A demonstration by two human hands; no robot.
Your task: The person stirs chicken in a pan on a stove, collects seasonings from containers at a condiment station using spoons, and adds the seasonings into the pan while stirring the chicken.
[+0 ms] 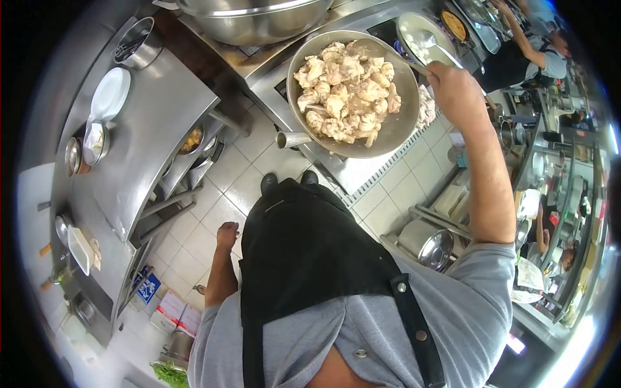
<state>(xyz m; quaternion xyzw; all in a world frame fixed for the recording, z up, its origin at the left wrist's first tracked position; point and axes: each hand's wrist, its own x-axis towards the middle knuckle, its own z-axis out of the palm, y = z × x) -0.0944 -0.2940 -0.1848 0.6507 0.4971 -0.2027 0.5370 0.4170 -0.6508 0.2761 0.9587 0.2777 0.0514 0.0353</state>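
Observation:
A wide, shallow wok full of pale, lightly browned chicken pieces sits on the stove. Its hollow metal handle points toward the lower left. My right hand reaches over the right rim, closed around a long-handled cooking utensil. That utensil's greyish head lies among the chicken at the far side; whether it is a ladle or a turner I cannot tell. My left hand hangs low at my side, away from the stove, fingers curled with nothing visible in them.
A large steel pot stands beyond the wok. To its right is a white bowl with a ladle. On the left, a steel counter holds white plates. Another person works at the upper right. A pot sits on a low rack.

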